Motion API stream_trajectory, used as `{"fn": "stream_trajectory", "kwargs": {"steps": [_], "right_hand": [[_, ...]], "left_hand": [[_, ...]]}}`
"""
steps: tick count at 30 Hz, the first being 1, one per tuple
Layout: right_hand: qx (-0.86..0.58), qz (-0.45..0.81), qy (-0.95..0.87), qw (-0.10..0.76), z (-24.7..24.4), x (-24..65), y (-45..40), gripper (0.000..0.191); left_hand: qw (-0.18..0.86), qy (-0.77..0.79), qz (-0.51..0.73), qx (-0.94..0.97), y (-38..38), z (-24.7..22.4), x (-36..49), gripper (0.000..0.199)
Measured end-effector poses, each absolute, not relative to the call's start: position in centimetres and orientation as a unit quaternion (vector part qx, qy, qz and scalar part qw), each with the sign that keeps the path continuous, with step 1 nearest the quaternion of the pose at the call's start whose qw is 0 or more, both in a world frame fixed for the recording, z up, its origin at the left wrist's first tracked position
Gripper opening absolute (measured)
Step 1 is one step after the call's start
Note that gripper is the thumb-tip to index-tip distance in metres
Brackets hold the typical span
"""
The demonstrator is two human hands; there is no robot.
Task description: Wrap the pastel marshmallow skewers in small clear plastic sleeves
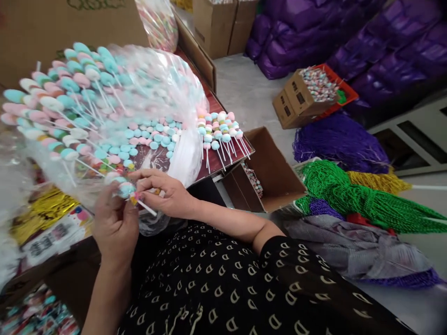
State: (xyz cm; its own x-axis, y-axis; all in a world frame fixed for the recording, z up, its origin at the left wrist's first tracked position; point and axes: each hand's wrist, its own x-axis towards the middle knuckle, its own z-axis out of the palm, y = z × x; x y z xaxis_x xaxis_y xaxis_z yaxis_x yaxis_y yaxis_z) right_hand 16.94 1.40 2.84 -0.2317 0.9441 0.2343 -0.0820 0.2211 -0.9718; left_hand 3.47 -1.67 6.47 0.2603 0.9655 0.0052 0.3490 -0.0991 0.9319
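A marshmallow lollipop [126, 189] with white and pale blue pieces is held by my left hand [117, 223], fingers closed around its sweet end. My right hand [166, 193] pinches at the same lollipop's lower end, by a small colourful bit and the white stick [147, 208]. Just beyond my hands lies a clear plastic bag [185, 153] with loose pink and blue marshmallows [159, 135]. Many marshmallow lollipops [70, 100] are piled to the left on the plastic. Another group of lollipops [220, 125] lies at the table's right corner, sticks pointing toward me.
An open cardboard box [275, 172] stands beside the table corner, with wrapped sweets inside. Gold foil packets [45, 211] lie at left. Farther right are green bead strands [363, 195], a purple strand heap [338, 144] and a carton of sweets [303, 102]. Purple sacks [300, 28] stand behind.
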Motion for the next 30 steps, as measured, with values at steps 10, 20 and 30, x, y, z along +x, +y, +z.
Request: {"fn": "stream_trajectory", "kwargs": {"steps": [10, 20, 30], "right_hand": [[-0.193, 0.81, -0.299, 0.466, -1.9, 19.6, 0.0, 0.038], [-0.357, 0.701, -0.17, 0.594, -2.0, 25.1, -7.6, 0.034], [-0.567, 0.393, -0.142, 0.71, -5.0, 41.2, -9.3, 0.027]], "left_hand": [[0.083, 0.41, 0.377, 0.827, -2.2, 2.2, 2.4, 0.037], [0.075, 0.219, 0.275, 0.933, -3.7, 0.9, 8.9, 0.047], [0.132, 0.284, 0.352, 0.882, -3.2, -0.3, 7.6, 0.039]]}}
